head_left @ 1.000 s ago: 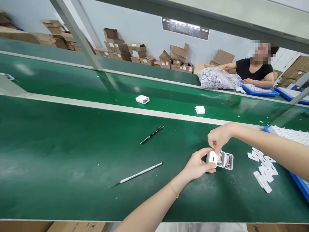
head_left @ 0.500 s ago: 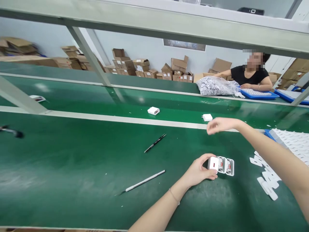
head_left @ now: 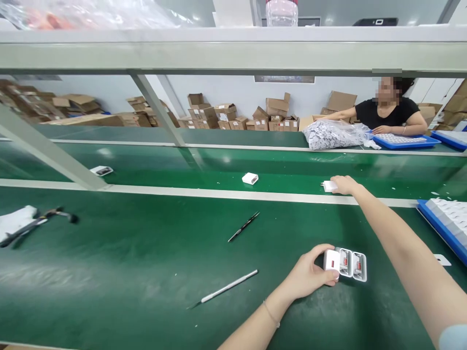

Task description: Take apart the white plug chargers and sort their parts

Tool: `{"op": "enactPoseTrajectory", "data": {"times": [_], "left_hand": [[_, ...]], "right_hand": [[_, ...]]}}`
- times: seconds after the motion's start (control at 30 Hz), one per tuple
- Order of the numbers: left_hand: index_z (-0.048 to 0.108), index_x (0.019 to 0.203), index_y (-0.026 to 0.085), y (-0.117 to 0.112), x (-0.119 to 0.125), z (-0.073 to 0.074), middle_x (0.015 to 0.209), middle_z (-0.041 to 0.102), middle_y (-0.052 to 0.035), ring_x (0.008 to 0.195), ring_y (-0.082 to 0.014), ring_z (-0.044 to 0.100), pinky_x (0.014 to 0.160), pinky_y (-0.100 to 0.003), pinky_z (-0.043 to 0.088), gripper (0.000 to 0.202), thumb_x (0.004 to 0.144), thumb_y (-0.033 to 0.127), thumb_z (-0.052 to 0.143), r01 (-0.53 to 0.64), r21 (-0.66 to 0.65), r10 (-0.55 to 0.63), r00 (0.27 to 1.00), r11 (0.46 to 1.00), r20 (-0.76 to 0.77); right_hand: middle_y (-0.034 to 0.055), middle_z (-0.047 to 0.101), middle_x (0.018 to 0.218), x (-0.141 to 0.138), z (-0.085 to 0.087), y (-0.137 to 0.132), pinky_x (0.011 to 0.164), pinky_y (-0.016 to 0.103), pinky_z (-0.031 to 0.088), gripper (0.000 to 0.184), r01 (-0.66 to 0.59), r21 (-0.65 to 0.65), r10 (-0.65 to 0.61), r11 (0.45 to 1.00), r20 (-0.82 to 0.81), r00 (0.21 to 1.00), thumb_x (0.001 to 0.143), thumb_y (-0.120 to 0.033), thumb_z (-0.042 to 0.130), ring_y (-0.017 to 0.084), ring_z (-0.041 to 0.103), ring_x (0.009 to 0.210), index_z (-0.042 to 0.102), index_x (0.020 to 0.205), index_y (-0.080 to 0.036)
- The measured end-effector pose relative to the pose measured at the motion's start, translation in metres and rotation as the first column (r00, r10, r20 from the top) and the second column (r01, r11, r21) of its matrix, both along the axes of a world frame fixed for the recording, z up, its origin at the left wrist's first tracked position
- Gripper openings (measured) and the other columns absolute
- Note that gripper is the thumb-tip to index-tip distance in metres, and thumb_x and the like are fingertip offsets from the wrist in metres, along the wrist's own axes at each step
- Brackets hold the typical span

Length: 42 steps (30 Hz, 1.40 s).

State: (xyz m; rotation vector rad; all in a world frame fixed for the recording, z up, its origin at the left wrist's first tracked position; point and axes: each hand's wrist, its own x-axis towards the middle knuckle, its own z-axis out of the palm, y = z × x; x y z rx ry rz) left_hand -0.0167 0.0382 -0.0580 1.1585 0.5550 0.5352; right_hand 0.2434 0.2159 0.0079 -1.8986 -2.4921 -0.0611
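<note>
Care needed: I'd take the pronged charger (head_left: 330, 186) by its sides, off the prongs (head_left: 322, 184), without twisting. It sits beyond the pale rail (head_left: 219, 194), right end at my right grip (head_left: 345, 184); can't tell if that's closed. Left grip (head_left: 305, 277) pinches the white-faced charger (head_left: 331, 261) beside two open housings (head_left: 359, 267) on the counter (head_left: 153, 267).

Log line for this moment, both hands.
left hand: holding white housing, beside two open housings | right hand: at pronged white block, grip unclear | bench: black tool, silver tool
</note>
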Motion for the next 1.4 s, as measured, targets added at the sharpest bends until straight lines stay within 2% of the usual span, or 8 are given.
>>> {"op": "enactPoseTrajectory", "data": {"times": [0.2, 0.37, 0.43, 0.53, 0.73, 0.9, 1.13, 1.4], "left_hand": [[0.058, 0.114, 0.021, -0.008, 0.000, 0.018, 0.135, 0.046, -0.0087, 0.078, -0.0128, 0.066, 0.068, -0.021, 0.055, 0.046, 0.069, 0.016, 0.072, -0.149, 0.261, 0.141, 0.989, 0.954, 0.049], [0.054, 0.122, 0.028, -0.024, -0.008, 0.034, 0.142, 0.043, -0.0059, 0.101, -0.0199, 0.064, 0.083, -0.029, 0.057, 0.049, 0.077, 0.013, 0.062, -0.298, 0.563, 0.346, 0.938, 0.771, 0.022], [0.042, 0.132, 0.032, -0.035, -0.012, 0.044, 0.140, 0.045, -0.0067, 0.099, -0.0188, 0.065, 0.083, -0.029, 0.057, 0.060, 0.079, 0.012, 0.061, -0.333, 0.613, 0.393, 0.919, 0.716, 0.041], [0.024, 0.141, 0.037, -0.055, -0.017, 0.065, 0.136, 0.049, -0.0067, 0.097, -0.0168, 0.066, 0.084, -0.029, 0.057, 0.074, 0.081, 0.010, 0.059, -0.308, 0.725, 0.366, 0.927, 0.616, 0.083], [0.020, 0.143, 0.033, -0.095, -0.017, 0.092, 0.141, 0.034, -0.0128, 0.099, -0.0178, 0.064, 0.083, -0.029, 0.057, 0.077, 0.081, 0.013, 0.062, -0.430, 0.809, 0.382, 0.881, 0.401, 0.279], [0.049, 0.125, 0.023, -0.109, -0.009, 0.090, 0.114, 0.060, -0.0095, 0.103, -0.0236, 0.060, 0.086, -0.032, 0.054, 0.052, 0.078, 0.028, 0.070, -0.447, 0.811, 0.352, 0.879, 0.378, 0.320], [0.049, 0.123, 0.021, -0.121, -0.004, 0.091, 0.112, 0.062, -0.0090, 0.100, -0.0232, 0.060, 0.086, -0.033, 0.052, 0.050, 0.078, 0.027, 0.069, -0.420, 0.843, 0.262, 0.902, 0.337, 0.345], [0.049, 0.123, 0.023, -0.132, 0.001, 0.091, 0.110, 0.061, -0.0085, 0.097, -0.0236, 0.059, 0.082, -0.034, 0.051, 0.049, 0.078, 0.026, 0.068, -0.413, 0.798, 0.209, 0.911, 0.439, 0.357]], "right_hand": [[0.0140, 0.061, 0.115, 0.001, 0.009, -0.057, 0.095, 0.047, 0.042, 0.040, -0.050, -0.107, 0.052, 0.993, 0.008, 0.999, 0.076, -0.031, 0.070, 0.031, 0.057, 0.109, 0.060, 0.111, -0.016], [0.0097, 0.045, 0.138, -0.034, 0.039, -0.149, 0.103, 0.042, 0.038, 0.047, -0.166, -0.019, 0.162, 0.986, -0.147, 0.976, 0.091, -0.037, 0.049, 0.025, 0.042, 0.128, 0.040, 0.135, -0.024], [0.0059, 0.041, 0.142, -0.054, 0.055, -0.192, 0.094, 0.036, 0.048, 0.051, -0.290, -0.058, 0.240, 0.955, -0.421, 0.875, 0.092, -0.043, 0.048, 0.022, 0.049, 0.121, 0.032, 0.140, -0.031], [0.0075, 0.038, 0.142, -0.077, 0.067, -0.244, 0.093, 0.035, 0.050, 0.063, -0.389, -0.013, 0.317, 0.921, -0.556, 0.768, 0.089, -0.041, 0.056, 0.024, 0.046, 0.124, 0.026, 0.143, -0.032], [0.0076, 0.045, 0.127, -0.090, 0.053, -0.294, 0.095, 0.035, 0.049, 0.061, -0.279, 0.385, 0.475, 0.880, -0.677, 0.562, 0.086, -0.031, 0.062, 0.023, 0.048, 0.118, 0.034, 0.141, -0.035], [0.0092, 0.045, 0.118, -0.094, 0.034, -0.320, 0.083, 0.035, 0.052, 0.055, -0.129, 0.470, 0.483, 0.873, -0.799, 0.358, 0.085, -0.045, 0.060, 0.026, 0.049, 0.111, 0.042, 0.136, -0.034], [0.0076, 0.041, 0.115, -0.087, 0.034, -0.342, 0.079, 0.035, 0.050, 0.041, -0.209, 0.561, 0.595, 0.801, -0.711, 0.375, 0.090, -0.048, 0.050, 0.024, 0.050, 0.100, 0.053, 0.127, -0.031], [0.0074, 0.043, 0.108, -0.091, 0.036, -0.352, 0.065, 0.036, 0.050, 0.023, -0.100, 0.650, 0.626, 0.754, -0.663, 0.410, 0.088, -0.043, 0.054, 0.024, 0.053, 0.091, 0.067, 0.102, -0.031]]}}
